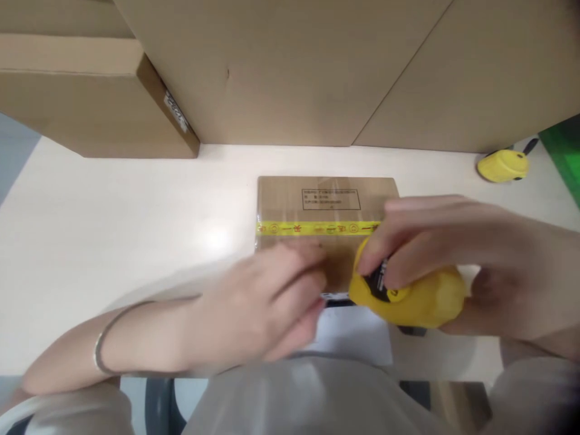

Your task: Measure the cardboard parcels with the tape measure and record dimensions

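A small cardboard box [290, 202] with a band of yellow printed tape [312, 228] lies on the pale table in front of me. My right hand [435, 248] grips a yellow tape measure [421, 299] with a black label, over the box's near right corner. Its fingers wrap over the top of the case. My left hand [276, 296] is closed, its fingers curled over the box's near left part, a little apart from the case. Motion blur and the curled fingers hide what it pinches, if anything.
Large cardboard boxes [281, 78] stand along the back of the table [136, 229]. Another carton [104, 115] sits at the back left. A yellow object with a dark tip [502, 165] lies at the far right. A white sheet [353, 332] is at the near edge.
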### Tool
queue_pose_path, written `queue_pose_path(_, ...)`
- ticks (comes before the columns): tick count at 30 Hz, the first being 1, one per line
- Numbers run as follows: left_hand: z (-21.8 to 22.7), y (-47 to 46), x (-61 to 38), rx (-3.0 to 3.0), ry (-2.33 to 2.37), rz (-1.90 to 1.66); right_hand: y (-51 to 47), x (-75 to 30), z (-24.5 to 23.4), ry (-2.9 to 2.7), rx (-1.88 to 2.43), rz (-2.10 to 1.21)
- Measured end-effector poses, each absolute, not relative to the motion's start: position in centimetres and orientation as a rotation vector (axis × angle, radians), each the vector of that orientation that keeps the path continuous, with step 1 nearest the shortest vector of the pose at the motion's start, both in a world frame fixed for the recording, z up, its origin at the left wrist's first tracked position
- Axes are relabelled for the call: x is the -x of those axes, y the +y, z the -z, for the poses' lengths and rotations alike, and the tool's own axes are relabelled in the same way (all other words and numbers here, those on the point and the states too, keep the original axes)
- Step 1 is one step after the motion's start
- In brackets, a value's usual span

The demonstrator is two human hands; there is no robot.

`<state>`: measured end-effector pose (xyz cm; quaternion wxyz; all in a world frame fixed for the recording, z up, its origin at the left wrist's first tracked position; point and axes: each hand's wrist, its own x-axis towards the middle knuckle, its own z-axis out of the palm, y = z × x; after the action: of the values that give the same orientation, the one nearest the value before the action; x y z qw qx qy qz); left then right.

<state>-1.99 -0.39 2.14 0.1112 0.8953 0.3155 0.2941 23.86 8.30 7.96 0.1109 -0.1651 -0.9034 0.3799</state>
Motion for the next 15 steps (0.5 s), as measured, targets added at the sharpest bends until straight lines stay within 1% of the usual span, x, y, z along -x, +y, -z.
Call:
queue_pose_path(2, -1.2, -1.2, 0.6, -2.712, 0.912, -0.901, 8.2, -24.4, -7.2, -2.784, 0.369, -1.112)
queue_pose_path(6, 0.9, -1.0, -0.1, -2.88, 0.817, -1.083, 8.3, -24.1, -6.5, -2.894, 0.379, -1.017)
queue_pose_path(8, 1.2, -0.7, 0.1, -2.942, 0.735, -1.054, 8.8, -24.0, -6.7, -2.897, 0.42, -1.008)
queue_pose_path(13, 0.8, -0.4, 0.6, -3.057, 0.629, -0.848, 11.5, -23.1, -7.3, -2.897, 0.505, -1.17)
queue_pose_path(15, 0.9, -0.5, 0.5, -3.082, 0.684, -0.767, 12.5, -22.4, -6.6, -2.762, 0.7, -1.096)
